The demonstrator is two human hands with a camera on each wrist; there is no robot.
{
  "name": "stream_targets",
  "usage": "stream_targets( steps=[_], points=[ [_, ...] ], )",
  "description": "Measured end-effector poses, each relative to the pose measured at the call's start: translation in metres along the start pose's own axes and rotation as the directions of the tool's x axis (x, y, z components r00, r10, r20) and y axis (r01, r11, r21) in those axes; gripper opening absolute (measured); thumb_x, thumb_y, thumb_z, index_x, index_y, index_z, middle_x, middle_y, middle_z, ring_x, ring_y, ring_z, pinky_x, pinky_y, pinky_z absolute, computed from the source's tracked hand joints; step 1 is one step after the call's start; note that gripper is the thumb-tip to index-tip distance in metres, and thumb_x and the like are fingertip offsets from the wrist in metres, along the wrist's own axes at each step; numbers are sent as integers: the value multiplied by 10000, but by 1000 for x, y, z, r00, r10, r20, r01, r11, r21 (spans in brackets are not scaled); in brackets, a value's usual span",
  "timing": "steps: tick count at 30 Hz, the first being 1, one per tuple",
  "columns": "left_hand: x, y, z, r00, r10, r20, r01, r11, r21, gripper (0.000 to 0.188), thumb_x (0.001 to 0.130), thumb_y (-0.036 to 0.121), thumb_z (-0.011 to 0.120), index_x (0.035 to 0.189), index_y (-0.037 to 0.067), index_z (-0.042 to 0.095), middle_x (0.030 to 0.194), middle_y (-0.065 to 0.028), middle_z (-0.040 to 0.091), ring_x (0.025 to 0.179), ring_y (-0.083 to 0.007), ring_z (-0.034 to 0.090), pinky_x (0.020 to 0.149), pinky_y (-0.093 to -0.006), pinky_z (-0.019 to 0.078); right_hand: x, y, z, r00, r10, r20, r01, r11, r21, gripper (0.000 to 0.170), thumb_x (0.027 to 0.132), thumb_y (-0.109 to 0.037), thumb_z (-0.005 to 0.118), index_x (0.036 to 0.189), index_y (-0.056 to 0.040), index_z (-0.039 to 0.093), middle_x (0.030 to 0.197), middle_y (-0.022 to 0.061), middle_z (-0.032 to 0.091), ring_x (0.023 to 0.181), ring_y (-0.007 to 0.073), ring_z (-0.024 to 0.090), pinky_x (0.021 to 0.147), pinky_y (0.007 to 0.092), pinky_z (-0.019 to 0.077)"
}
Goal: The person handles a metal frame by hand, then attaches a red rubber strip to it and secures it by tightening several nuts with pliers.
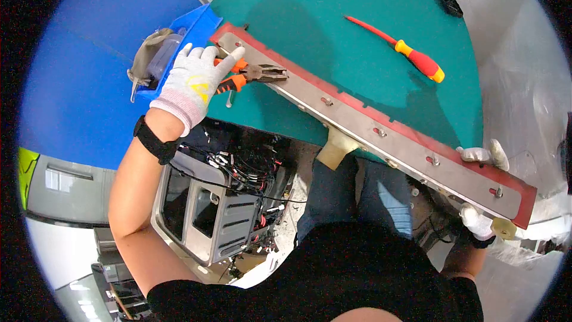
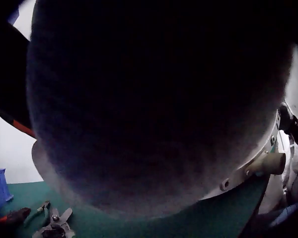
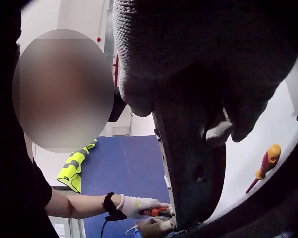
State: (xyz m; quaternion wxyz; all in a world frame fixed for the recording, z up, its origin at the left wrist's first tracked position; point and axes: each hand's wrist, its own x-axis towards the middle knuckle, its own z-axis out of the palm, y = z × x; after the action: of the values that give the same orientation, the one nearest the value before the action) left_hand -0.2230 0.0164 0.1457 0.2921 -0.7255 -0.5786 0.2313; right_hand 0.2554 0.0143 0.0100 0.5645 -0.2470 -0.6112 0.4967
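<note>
A long grey metal strip, red-backed and bolt-studded, slants diagonally; orange-handled pliers reach over the strip's left part, contact hard to tell.

A red-and-yellow screwdriver is laid on the green surface at far right, with a small black object set beyond it at the edge. A blue bin is placed at far left, while tangled wires are gathered nearer, beside a grey panelled frame.
</note>
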Motion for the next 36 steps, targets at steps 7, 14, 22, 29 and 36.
stream_targets(
  steps=[7, 14, 22, 29, 36],
  points=[
    [-6, 12, -1, 999, -38, 39, 39, 999, -23, 818, 773, 13, 612, 1523, 174, 330, 1181, -155, 545, 1130, -351, 537, 1067, -483, 364, 1, 4, -4, 995, -71, 68, 65, 994, 90, 1154, 595, -333, 956, 1511, -43, 316, 1260, 161, 555, 1220, 314, 522, 1137, 535, 322],
    [-20, 24, 12, 994, -91, 53, 97, 987, -125, 796, 760, 14, 604, 1502, 136, 345, 1135, -170, 530, 1048, -356, 534, 896, -430, 446, 2, 19, -21, 974, -132, 182, 107, 984, 142, 1206, 580, -339, 959, 1534, -97, 262, 1291, 130, 534, 1245, 305, 505, 1152, 589, 262],
    [-30, 32, 14, 987, -115, 116, 138, 967, -213, 823, 714, -5, 596, 1493, 107, 354, 1122, -171, 524, 1041, -357, 531, 912, -449, 444, 22, 9, 4, 928, -295, 227, 278, 955, 105, 633, 960, -212, 591, 1508, -54, 315, 1206, 214, 579, 1172, 338, 545, 1127, 638, 300],
    [-36, 36, 28, 990, -143, 10, 142, 966, -216, 783, 755, -8, 573, 1497, 124, 363, 1162, -190, 520, 1061, -356, 524, 933, -457, 432, -75, 90, -102, 807, 576, -133, -489, 777, 397, 706, 995, -544, 448, 1475, -39, 328, 1206, 150, 601, 1171, 306, 545, 1167, 598, 238],
    [-34, 35, 26, 992, -130, 11, 129, 963, -238, 782, 768, -12, 568, 1508, 107, 344, 1191, -194, 515, 1084, -359, 525, 952, -459, 420, -6, 65, -63, 981, 58, 185, -148, 841, 521, 458, 1049, -302, 395, 1442, -69, 426, 1306, 109, 540, 1213, 196, 497, 1131, 411, 285]
  ],
)
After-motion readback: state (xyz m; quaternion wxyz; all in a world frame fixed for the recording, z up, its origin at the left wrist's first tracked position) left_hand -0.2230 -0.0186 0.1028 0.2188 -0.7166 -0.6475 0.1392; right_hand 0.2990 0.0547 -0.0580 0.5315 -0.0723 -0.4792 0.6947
